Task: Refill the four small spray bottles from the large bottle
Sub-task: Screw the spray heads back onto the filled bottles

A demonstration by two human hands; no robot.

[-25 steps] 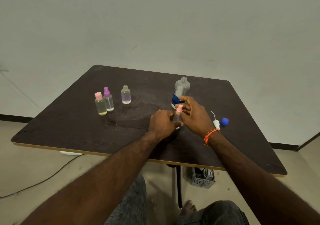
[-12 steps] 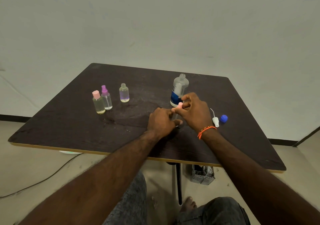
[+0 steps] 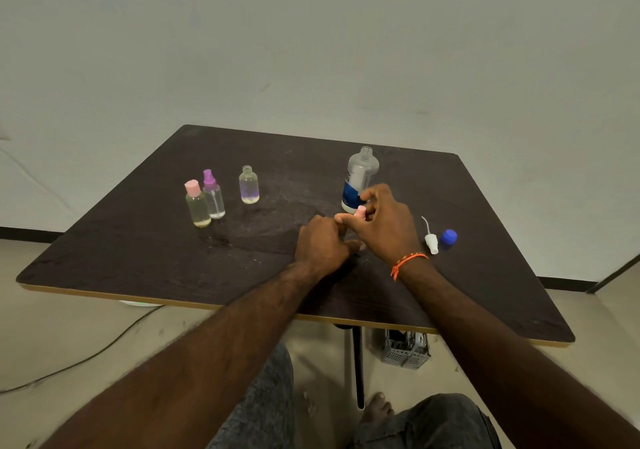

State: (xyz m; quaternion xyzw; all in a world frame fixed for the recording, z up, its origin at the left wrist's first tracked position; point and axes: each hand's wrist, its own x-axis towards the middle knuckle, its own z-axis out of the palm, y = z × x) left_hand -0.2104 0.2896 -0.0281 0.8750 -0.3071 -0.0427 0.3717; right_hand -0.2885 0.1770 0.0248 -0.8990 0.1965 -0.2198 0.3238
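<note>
Tabletop point(image 3: 138, 251): dark, scuffed, pale edge along the near side; carries every bottle and cap.
Large bottle point(image 3: 360, 177): clear with a blue label, upright, long axis vertical, open neck pointing up, cap off; right of centre, just behind the right hand, lower part partly hidden by the fingers.
Left hand point(image 3: 320, 244): curled, knuckles up, wrapped round the body of the small bottle at centre; bottle almost wholly hidden inside the grip; thumb tip reaching toward the right hand.
Right hand point(image 3: 384, 223): fingers bent, thumb and forefinger pinching the pink spray top; other fingers lifted above it; touching the left hand.
Held small bottle, pink spray top point(image 3: 360, 211): between both hands near the middle of the tabletop, just in front of the large bottle; top pointing up and slightly away; axis roughly upright, exact tilt not clear.
Pink-capped small bottle point(image 3: 197, 204): upright, far left, yellowish liquid, touching or just beside its purple neighbour.
Purple-topped spray bottle point(image 3: 213, 196): upright, clear liquid, nozzle up.
Uncapped small bottle point(image 3: 249, 185): upright, open neck up, faint purple tint, near the other two.
White sprayer head point(image 3: 430, 239): lying flat, right of the right hand, tube pointing away.
Blue cap point(image 3: 449, 237): just beside the sprayer head.
Orange wrist thread point(image 3: 407, 263): on the right wrist.
</note>
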